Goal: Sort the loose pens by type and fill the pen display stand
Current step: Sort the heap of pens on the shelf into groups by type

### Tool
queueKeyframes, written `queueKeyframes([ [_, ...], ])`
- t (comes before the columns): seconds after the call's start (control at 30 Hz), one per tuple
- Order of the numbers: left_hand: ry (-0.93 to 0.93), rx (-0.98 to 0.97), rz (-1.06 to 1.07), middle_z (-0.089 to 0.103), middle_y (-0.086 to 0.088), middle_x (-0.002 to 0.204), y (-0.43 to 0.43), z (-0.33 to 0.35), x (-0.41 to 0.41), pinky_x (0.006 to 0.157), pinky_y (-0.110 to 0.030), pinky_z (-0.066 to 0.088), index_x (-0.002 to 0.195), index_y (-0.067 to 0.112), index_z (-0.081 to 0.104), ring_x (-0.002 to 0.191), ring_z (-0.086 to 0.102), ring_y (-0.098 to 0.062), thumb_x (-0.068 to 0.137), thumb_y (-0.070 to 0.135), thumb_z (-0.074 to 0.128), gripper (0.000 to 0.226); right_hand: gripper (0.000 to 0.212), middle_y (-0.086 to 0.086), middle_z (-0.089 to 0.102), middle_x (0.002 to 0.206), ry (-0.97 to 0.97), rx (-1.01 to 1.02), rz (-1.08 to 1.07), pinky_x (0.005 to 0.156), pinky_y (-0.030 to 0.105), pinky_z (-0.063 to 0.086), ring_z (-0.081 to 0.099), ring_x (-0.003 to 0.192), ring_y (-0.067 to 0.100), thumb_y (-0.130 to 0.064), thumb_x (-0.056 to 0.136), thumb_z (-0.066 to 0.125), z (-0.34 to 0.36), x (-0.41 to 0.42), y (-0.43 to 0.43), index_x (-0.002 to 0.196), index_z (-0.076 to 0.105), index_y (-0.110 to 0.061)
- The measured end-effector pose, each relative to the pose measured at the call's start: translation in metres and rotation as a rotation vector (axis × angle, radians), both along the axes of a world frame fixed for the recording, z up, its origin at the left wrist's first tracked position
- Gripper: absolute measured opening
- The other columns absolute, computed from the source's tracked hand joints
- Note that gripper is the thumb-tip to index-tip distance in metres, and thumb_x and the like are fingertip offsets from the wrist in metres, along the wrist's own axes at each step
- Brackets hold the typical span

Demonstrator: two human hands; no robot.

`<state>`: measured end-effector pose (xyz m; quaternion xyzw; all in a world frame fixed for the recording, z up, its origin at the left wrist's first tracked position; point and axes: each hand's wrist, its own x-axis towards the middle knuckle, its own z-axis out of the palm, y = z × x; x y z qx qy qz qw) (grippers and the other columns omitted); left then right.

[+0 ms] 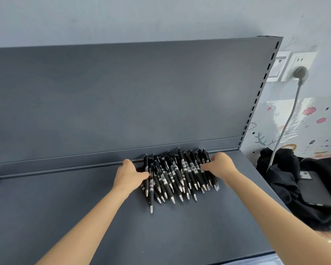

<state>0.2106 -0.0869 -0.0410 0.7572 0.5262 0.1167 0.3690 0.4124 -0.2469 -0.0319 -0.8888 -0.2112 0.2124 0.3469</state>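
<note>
A pile of several black click pens (177, 175) with silver tips lies on the dark grey shelf (84, 217), against its back panel, tips pointing toward me. My left hand (129, 175) presses against the pile's left side, thumb on the outermost pens. My right hand (219, 164) is at the pile's right side, its fingers curled onto the pens there. One pen (151, 199) sticks out further toward me than the others. No display stand is in view.
The shelf's upright back panel (122, 92) rises behind the pens, with a slotted post (260, 88) at its right edge. To the right lie black cloth (281, 175) with a dark phone (313, 190), a wall socket and a grey cable (287, 121).
</note>
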Motion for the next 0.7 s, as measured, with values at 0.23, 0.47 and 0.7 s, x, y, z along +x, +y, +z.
queueKeyframes([
  [0.23,-0.157,-0.248,0.066,0.045,-0.007,0.081,0.004,0.003,0.021,0.069,-0.036,0.056,0.09,0.004,0.044,0.074,0.048,-0.022,0.074,-0.006,0.065,0.029,0.038,0.004,0.027,0.055,0.128,-0.035,-0.001,0.051,0.028,0.024,0.026,0.054,0.02,0.001,0.062,0.067,0.001,0.003,0.011,0.06,0.031,-0.012],
  [0.47,-0.17,-0.337,0.02,0.046,-0.007,0.084,0.001,0.006,0.026,0.076,-0.036,0.054,0.081,0.008,0.043,0.082,0.05,-0.023,0.075,0.002,0.071,0.03,0.037,0.002,0.02,0.061,0.177,0.019,0.002,0.054,0.028,0.013,0.017,0.059,0.019,-0.002,0.069,0.057,-0.005,0.008,0.011,0.065,0.023,-0.016],
  [0.7,-0.041,-0.177,-0.017,0.029,-0.003,0.076,-0.001,0.001,0.034,0.053,-0.026,0.022,0.074,0.012,0.03,0.062,0.025,-0.015,0.079,-0.005,0.053,0.029,0.022,0.008,0.043,0.057,0.228,0.137,-0.043,0.05,0.024,0.028,0.034,0.052,0.02,0.0,0.08,0.05,-0.008,0.014,0.006,0.061,0.041,-0.007],
])
